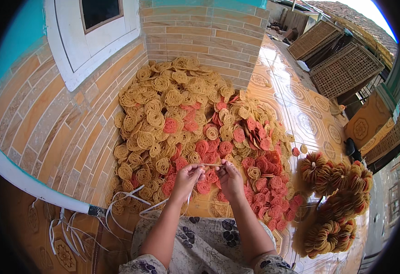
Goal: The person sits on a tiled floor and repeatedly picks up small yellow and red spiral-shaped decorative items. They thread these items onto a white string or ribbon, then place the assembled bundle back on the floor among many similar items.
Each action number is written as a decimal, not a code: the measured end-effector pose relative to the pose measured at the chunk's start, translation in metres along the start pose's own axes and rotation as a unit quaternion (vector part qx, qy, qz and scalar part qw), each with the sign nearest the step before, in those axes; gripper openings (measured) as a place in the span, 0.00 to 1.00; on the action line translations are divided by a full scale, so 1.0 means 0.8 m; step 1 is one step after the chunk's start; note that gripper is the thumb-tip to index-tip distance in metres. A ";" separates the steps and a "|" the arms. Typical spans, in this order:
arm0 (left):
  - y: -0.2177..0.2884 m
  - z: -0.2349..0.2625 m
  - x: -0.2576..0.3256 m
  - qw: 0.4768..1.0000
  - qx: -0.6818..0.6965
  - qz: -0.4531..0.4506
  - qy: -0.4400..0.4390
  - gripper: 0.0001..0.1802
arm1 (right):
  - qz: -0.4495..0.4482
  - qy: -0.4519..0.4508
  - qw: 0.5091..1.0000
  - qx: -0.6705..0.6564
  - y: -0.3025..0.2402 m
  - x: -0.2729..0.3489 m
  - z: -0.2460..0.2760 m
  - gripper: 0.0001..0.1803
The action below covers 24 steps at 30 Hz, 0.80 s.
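Note:
In front of me my left hand (190, 179) and my right hand (230, 180) are raised close together, thumbs and fingers pinched. Between their fingertips stretches a thin, light-brown piece (212, 165), held level; whether it is a strip or a disc seen edge-on, I cannot tell. Below and beyond the hands spreads a big heap of round, lacy, coiled crackers, with tan ones (156, 119) mostly at the back and left and red ones (275, 185) mostly at the front right. A white strip hangs by my left wrist.
Thick ring-shaped bundles of crackers (332, 173) lie on the tiled floor to the right. Loose white strips (74, 233) trail at the left. Brick-patterned walls (200, 36) close in the heap behind and left. Woven racks (346, 68) lean at the far right.

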<state>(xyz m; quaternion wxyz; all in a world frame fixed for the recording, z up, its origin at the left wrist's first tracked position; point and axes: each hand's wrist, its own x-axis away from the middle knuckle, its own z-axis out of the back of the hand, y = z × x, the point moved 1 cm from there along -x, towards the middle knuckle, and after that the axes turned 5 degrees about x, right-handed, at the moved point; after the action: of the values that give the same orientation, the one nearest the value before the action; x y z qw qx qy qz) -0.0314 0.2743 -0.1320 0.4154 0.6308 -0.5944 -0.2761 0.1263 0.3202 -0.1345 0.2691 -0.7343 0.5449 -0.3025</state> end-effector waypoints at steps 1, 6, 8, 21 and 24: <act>-0.005 0.005 -0.004 1.000 -0.014 0.007 0.000 0.09 | 0.000 -0.003 1.000 0.015 0.007 -0.005 0.004 0.11; -0.013 0.017 -0.019 0.997 -0.050 0.045 0.026 0.08 | -0.026 -0.026 0.998 0.045 0.018 -0.020 0.006 0.11; -0.013 0.018 -0.019 0.995 -0.071 0.061 0.042 0.07 | -0.032 -0.032 0.998 0.050 0.016 -0.019 0.004 0.11; -0.012 0.017 -0.015 0.996 -0.057 0.062 0.039 0.08 | -0.033 -0.032 0.998 0.052 0.003 -0.017 0.003 0.11; -0.012 0.019 -0.016 0.995 -0.060 0.067 0.043 0.08 | -0.036 -0.039 0.997 0.062 0.005 -0.015 0.003 0.11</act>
<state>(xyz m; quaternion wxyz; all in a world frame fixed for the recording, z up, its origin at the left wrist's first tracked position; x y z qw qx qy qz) -0.0409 0.2833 -0.1497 0.4950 0.5752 -0.5991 -0.2553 0.1224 0.3312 -0.1406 0.3243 -0.7464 0.4874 -0.3165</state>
